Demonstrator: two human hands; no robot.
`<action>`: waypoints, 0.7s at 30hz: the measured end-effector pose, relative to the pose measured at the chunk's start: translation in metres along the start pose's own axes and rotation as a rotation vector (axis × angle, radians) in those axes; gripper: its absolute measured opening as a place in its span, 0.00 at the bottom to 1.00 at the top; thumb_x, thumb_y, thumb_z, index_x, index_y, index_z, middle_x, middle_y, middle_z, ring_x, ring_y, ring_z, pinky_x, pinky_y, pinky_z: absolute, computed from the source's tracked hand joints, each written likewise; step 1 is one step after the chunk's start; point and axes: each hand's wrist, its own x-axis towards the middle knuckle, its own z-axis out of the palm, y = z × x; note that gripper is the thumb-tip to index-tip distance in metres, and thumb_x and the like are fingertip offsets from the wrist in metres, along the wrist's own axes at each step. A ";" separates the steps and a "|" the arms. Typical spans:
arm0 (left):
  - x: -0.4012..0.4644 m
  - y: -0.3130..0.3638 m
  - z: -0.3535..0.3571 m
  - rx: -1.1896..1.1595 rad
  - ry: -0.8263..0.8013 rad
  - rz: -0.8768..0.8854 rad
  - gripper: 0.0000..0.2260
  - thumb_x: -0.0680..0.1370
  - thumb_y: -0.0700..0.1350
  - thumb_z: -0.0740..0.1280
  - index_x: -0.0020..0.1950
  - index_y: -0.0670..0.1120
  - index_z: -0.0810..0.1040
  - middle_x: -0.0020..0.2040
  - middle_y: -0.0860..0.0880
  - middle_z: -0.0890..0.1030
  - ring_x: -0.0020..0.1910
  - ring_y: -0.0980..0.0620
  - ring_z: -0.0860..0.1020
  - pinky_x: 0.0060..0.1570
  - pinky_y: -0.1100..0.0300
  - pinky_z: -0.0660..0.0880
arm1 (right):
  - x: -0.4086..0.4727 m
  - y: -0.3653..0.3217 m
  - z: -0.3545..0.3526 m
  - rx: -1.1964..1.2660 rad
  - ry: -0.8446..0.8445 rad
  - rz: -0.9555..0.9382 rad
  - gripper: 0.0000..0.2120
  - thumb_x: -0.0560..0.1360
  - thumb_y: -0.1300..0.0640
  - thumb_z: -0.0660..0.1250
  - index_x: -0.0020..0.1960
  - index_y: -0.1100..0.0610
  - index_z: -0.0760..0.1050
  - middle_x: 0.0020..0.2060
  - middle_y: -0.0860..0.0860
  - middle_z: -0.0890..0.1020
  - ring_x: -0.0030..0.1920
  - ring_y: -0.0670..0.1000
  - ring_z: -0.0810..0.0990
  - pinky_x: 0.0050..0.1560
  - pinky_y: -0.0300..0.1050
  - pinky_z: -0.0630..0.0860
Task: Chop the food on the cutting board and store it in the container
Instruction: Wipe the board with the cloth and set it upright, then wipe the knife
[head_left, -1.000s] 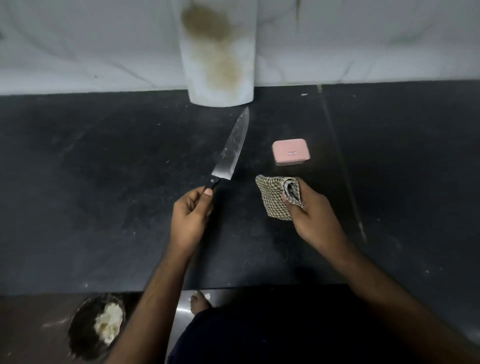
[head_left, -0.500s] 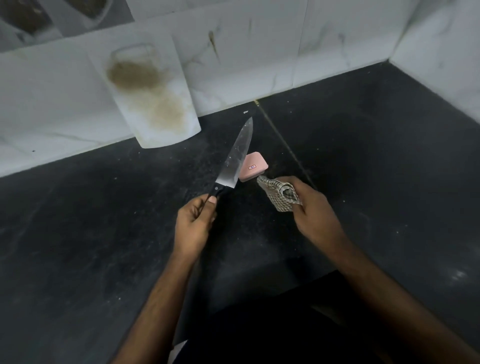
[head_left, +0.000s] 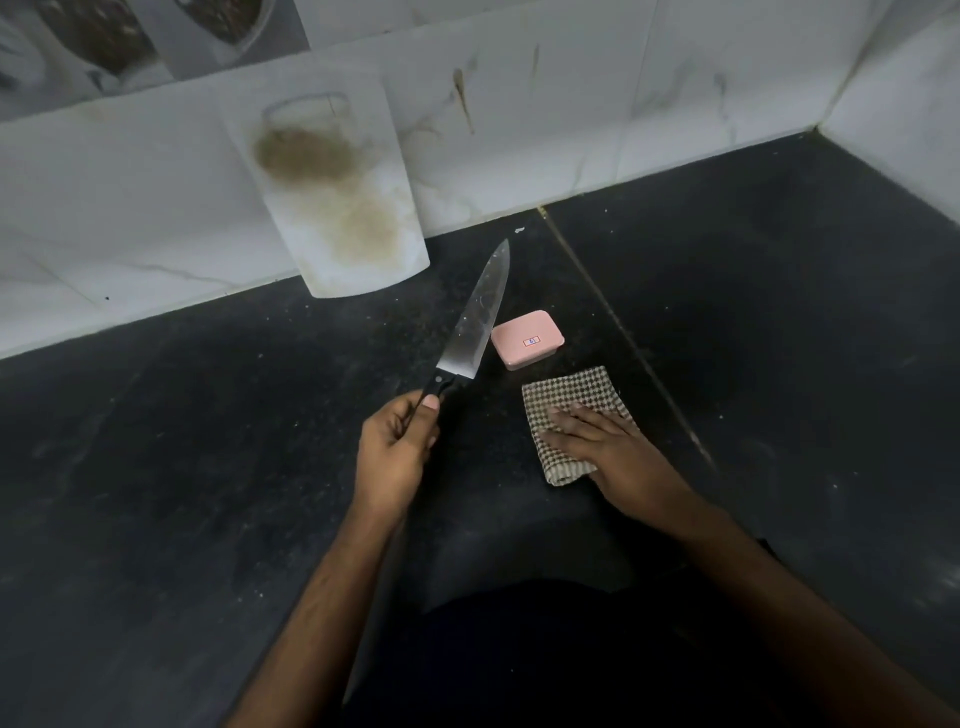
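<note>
Your right hand (head_left: 605, 447) has laid the cloth (head_left: 571, 400) flat on the counter (head_left: 208, 467), fingers now straight; left hand (head_left: 395, 457) still grips the knife (head_left: 475, 322).

- The black handle of the steel kitchen knife (head_left: 470, 332) is mostly hidden inside the left hand (head_left: 395, 457).
- The small label on the pink lidded container (head_left: 527, 340) is too small to read.

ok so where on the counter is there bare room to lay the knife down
Bare counter lies left of the left hand, below the board leaning on the wall. More lies right of the cloth, toward the corner. It is crowded between the knife, the pink box and the right hand.
</note>
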 end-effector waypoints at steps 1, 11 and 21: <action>0.000 -0.002 0.001 0.003 0.002 -0.003 0.11 0.85 0.46 0.64 0.49 0.42 0.82 0.29 0.50 0.69 0.25 0.57 0.65 0.24 0.66 0.62 | -0.001 0.003 0.000 -0.018 -0.034 -0.024 0.32 0.80 0.52 0.64 0.79 0.36 0.54 0.79 0.35 0.47 0.80 0.42 0.44 0.78 0.44 0.41; -0.011 -0.010 0.036 -0.018 -0.122 0.007 0.06 0.85 0.46 0.62 0.53 0.45 0.77 0.31 0.51 0.72 0.27 0.57 0.67 0.26 0.66 0.64 | 0.020 -0.059 -0.050 0.816 0.308 0.208 0.19 0.83 0.42 0.59 0.65 0.50 0.79 0.58 0.47 0.84 0.60 0.44 0.80 0.65 0.52 0.75; -0.019 -0.013 0.074 0.054 -0.410 0.120 0.18 0.85 0.40 0.63 0.73 0.46 0.62 0.53 0.50 0.76 0.42 0.60 0.76 0.38 0.69 0.74 | 0.054 -0.088 -0.058 1.285 0.387 0.376 0.16 0.80 0.58 0.69 0.66 0.54 0.73 0.48 0.51 0.87 0.51 0.49 0.86 0.52 0.49 0.83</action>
